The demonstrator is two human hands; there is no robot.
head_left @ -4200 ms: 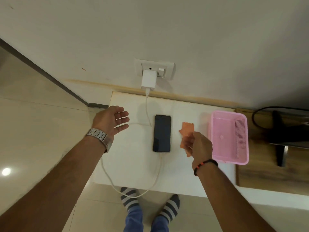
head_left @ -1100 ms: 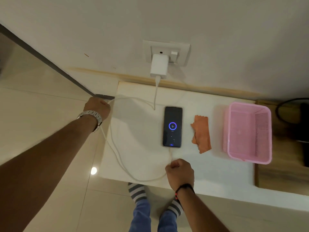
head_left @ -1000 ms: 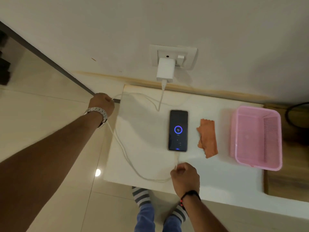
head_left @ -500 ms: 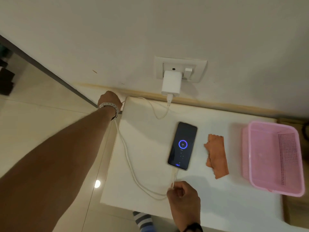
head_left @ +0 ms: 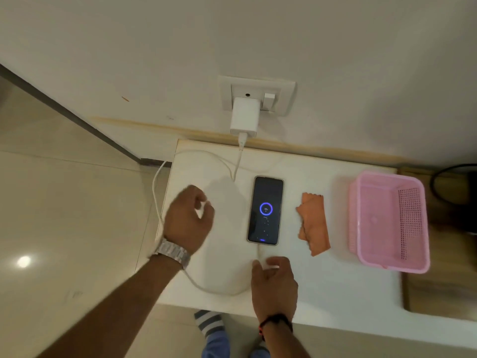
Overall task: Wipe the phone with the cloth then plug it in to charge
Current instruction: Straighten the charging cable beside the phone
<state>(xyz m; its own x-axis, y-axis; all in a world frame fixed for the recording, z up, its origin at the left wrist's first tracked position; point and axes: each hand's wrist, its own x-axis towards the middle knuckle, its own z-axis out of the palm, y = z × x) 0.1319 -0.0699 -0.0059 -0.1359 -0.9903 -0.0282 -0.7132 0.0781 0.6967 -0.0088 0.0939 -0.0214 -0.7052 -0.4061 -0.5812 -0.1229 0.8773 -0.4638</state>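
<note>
The right hand (head_left: 273, 282) rests loosely curled, holding nothing I can make out. Just beyond its fingertips lies the dark-screened slim phone (head_left: 265, 210), long axis pointing away, charging ring lit. The left hand (head_left: 189, 220), half-open and empty, hovers farther left beside it. The white charging cable (head_left: 157, 202) loops around.

Dim warm indoor light, glare spot on floor tile (head_left: 23, 261), motion-blurred left hand (head_left: 189, 220), soft shadows, wide-angle bending at edges
</note>
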